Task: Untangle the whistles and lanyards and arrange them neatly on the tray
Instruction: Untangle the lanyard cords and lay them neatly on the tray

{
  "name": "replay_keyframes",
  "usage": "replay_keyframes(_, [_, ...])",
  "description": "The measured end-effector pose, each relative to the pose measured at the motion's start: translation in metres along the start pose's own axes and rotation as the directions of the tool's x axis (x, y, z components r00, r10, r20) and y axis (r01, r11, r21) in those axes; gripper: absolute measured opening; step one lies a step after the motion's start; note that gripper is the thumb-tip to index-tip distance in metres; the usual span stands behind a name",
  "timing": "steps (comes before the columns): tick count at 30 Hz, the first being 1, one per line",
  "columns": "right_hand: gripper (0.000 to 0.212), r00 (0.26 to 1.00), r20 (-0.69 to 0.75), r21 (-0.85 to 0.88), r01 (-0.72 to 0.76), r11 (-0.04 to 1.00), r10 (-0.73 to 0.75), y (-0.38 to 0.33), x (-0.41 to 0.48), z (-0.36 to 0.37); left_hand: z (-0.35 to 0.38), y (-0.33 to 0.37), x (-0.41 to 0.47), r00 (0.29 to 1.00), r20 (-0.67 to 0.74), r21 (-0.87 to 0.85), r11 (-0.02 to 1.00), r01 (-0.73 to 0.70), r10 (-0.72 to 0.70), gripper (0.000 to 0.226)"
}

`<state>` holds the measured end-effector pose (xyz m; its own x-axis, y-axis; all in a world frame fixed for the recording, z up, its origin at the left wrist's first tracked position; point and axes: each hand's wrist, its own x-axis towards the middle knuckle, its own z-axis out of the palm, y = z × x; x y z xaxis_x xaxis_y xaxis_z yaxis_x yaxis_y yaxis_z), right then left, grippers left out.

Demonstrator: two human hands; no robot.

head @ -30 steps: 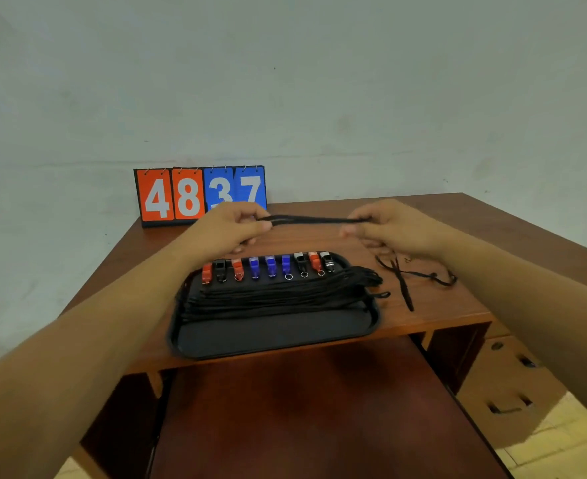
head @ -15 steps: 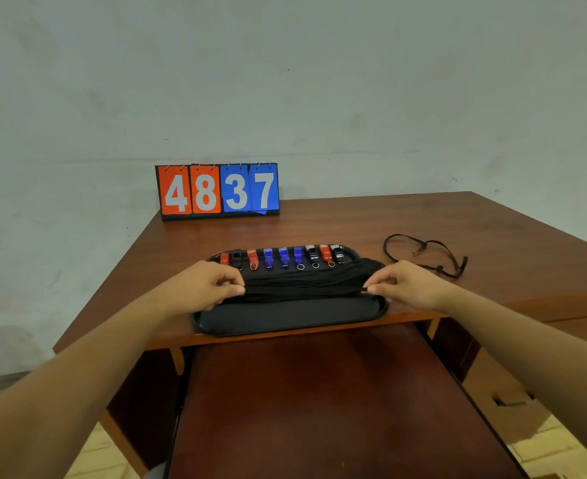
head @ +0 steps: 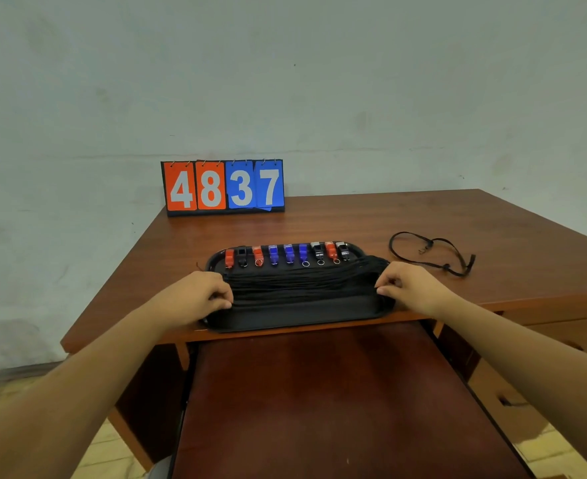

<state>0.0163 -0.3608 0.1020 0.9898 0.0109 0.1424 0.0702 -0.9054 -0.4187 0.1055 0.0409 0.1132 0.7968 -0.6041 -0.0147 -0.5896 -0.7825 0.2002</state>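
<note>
A black tray [head: 299, 318] lies at the desk's near edge. Along its far side stands a row of several whistles [head: 287, 254] in red, black and blue. In front of them, several black lanyards [head: 302, 281] lie stretched side by side across the tray. My left hand [head: 195, 293] pinches the left end of the nearest lanyard with curled fingers. My right hand [head: 407, 286] pinches its right end at the tray's right rim. One more black lanyard [head: 432, 252] lies loose in a loop on the desk, to the right of the tray.
A flip scoreboard [head: 223, 186] reading 4837 stands at the desk's back edge against the wall. A dark pull-out board [head: 319, 392] extends under the tray toward me. Desk drawers [head: 513, 402] are at the lower right.
Both hands came down from above the whistles, carrying a taut lanyard, and now hold it low on the tray in front of the other lanyards. The view shifted slightly.
</note>
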Motion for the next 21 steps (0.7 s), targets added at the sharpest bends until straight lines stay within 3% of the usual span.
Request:
replay_keyframes(5, [0.008,1.0,-0.007,-0.094,0.027,0.995,-0.027,0.002,0.005,0.005,0.001,-0.003,0.004,0.999,-0.029,0.035,0.999,0.014,-0.013,0.011])
replay_keyframes(14, [0.013,0.999,-0.051,-0.073,-0.001,0.997,-0.003,0.0,0.007,0.011,0.001,-0.011,0.006,0.998,-0.061,0.119,0.993,-0.006,0.013,0.004])
replay_keyframes(21, [0.015,0.99,-0.132,0.053,-0.043,0.998,0.049,0.0,0.002,-0.003,-0.007,0.009,0.014,0.97,-0.242,0.002,1.0,-0.028,0.027,0.008])
